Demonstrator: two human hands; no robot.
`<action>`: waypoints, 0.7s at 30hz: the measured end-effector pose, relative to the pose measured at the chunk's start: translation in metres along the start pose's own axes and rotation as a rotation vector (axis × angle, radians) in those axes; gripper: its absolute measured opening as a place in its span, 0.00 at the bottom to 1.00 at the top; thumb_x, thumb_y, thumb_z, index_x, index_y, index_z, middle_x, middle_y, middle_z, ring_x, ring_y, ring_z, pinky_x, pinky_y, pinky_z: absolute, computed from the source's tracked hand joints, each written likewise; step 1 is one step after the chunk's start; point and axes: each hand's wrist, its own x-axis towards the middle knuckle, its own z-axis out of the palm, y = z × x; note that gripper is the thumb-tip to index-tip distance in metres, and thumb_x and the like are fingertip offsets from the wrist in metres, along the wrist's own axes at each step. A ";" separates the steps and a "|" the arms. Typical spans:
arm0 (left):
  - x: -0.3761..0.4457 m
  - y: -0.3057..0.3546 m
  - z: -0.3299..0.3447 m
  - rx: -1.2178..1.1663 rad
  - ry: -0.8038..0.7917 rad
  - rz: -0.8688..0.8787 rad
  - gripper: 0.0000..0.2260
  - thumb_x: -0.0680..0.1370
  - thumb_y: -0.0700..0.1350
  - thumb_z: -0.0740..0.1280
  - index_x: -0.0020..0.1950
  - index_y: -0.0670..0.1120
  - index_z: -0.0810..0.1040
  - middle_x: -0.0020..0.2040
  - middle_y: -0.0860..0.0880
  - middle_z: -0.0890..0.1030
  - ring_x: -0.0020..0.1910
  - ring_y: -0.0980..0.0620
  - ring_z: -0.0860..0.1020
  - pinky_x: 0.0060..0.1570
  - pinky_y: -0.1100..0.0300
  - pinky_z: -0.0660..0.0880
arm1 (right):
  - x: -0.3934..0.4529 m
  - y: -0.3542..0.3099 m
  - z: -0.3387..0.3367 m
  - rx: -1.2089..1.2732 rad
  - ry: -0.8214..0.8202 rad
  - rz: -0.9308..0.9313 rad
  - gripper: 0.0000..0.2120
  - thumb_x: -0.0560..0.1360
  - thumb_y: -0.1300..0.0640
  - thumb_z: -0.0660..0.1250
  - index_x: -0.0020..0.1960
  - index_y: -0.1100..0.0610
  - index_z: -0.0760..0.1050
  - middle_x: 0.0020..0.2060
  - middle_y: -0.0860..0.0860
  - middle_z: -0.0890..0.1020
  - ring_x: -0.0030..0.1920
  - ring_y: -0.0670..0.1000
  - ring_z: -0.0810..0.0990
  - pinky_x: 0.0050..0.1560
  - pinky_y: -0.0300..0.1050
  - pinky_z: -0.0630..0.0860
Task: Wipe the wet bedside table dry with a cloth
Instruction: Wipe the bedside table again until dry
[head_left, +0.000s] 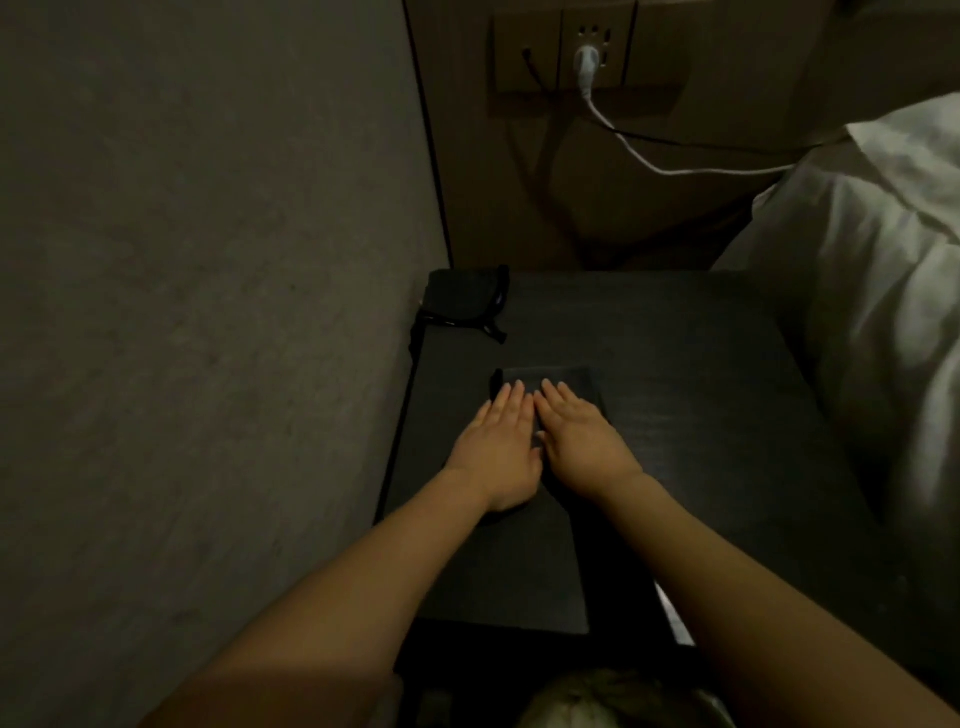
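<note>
While both sets of fingers are held straight and flat, nothing is gripped: the left hand (498, 447) and the right hand (582, 441) are laid palm-down, side by side and nearly touching, on a dark, flat, folded rectangular cloth (571, 379). Only the far edge and corners of the cloth are seen beyond the fingertips; its near part is covered by the palms, and in the dim light its outline can hardly be told from the surface beneath. The cloth is spread on the left-centre of the dark, matt, square-topped bedside table (701, 415), and wetness cannot be made out on the top. At the far left corner of the table a pair of black-framed glasses (467, 317) is set, well apart from the hands. Against the table's right side white rumpled bedding (872, 291) is pressed. On the wall behind, a white plug (587, 60) is seated in a beige socket panel (524, 57), and its white cable (675, 169) is trailed toward the bedding.
</note>
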 end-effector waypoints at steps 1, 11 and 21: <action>-0.003 -0.008 0.000 -0.003 0.004 -0.018 0.29 0.82 0.51 0.49 0.78 0.40 0.41 0.79 0.43 0.41 0.78 0.48 0.41 0.76 0.55 0.42 | 0.006 -0.008 0.001 -0.003 -0.008 -0.014 0.25 0.81 0.55 0.50 0.75 0.60 0.47 0.77 0.56 0.49 0.76 0.54 0.47 0.75 0.49 0.48; -0.035 -0.065 0.009 -0.028 0.013 -0.179 0.29 0.82 0.49 0.50 0.78 0.40 0.42 0.79 0.42 0.42 0.79 0.47 0.42 0.77 0.54 0.43 | 0.035 -0.070 0.019 -0.006 -0.026 -0.145 0.25 0.81 0.56 0.50 0.75 0.59 0.47 0.77 0.56 0.49 0.76 0.54 0.47 0.75 0.49 0.48; -0.062 -0.066 0.012 -0.017 -0.007 -0.218 0.29 0.82 0.49 0.50 0.78 0.40 0.40 0.79 0.42 0.41 0.78 0.47 0.41 0.76 0.55 0.41 | 0.020 -0.087 0.030 0.035 -0.002 -0.205 0.25 0.81 0.55 0.50 0.76 0.58 0.48 0.77 0.54 0.49 0.76 0.52 0.47 0.75 0.48 0.47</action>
